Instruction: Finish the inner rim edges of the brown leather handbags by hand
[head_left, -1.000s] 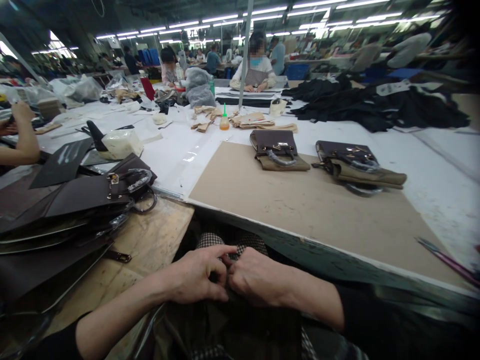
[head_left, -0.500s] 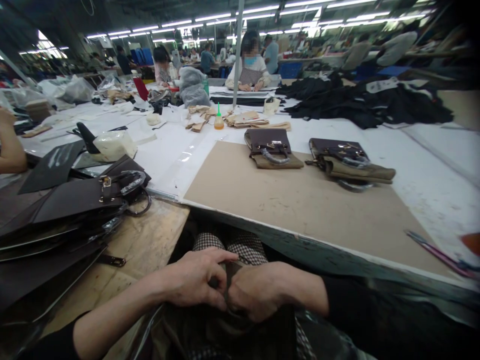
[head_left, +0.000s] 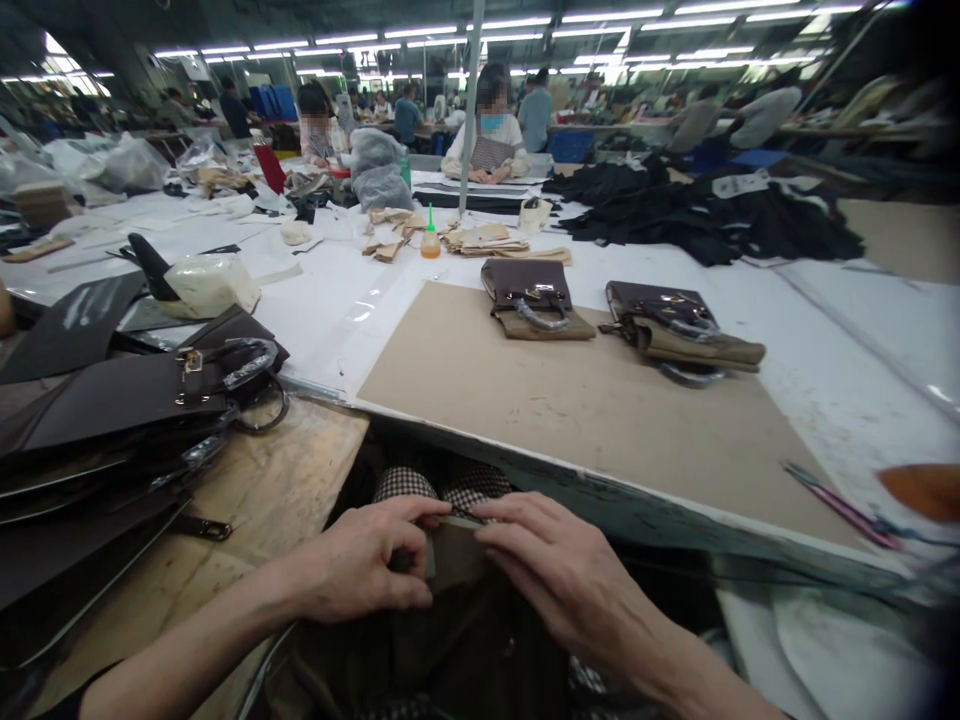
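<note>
A dark olive-brown cloth piece, apparently a bag lining, lies across my lap. My left hand holds its upper left edge, the index finger along the rim and the thumb curled below. On the right side of the same edge rests my right hand, its fingers stretched out and close together over the cloth; its thumb is hidden. Under the far edge a checked garment shows on my knees. The lower part of the cloth is dark and hard to make out.
Dark brown handbags are stacked at my left. Two folded bags, one nearer the middle and one farther right, lie on a cardboard sheet. Scissors lie at right, a glue bottle farther back. A co-worker sits across.
My right hand has gone from a closed grip beside the left hand to stretched fingers on the cloth's edge, farther right. My left hand keeps its hold. The view has shifted slightly right.
</note>
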